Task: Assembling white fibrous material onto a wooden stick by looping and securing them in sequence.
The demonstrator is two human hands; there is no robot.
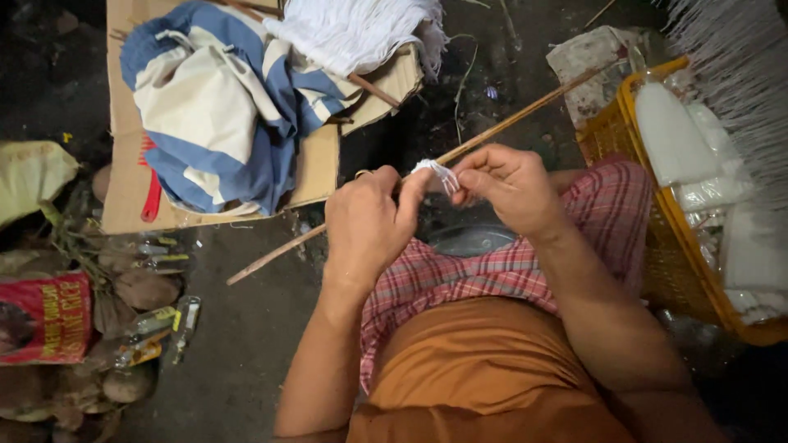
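A long thin wooden stick runs diagonally from lower left to upper right across my lap. My left hand is closed around the stick near its middle. Just to its right, my right hand pinches a small tuft of white thread wound on the stick. The two hands almost touch at the thread. I sit in a red checked cloth and an orange shirt.
A yellow plastic basket with white thread bundles stands at the right. A flat cardboard sheet at upper left bears a blue and white striped cloth and white yarn. A red bag and coconuts lie at the left.
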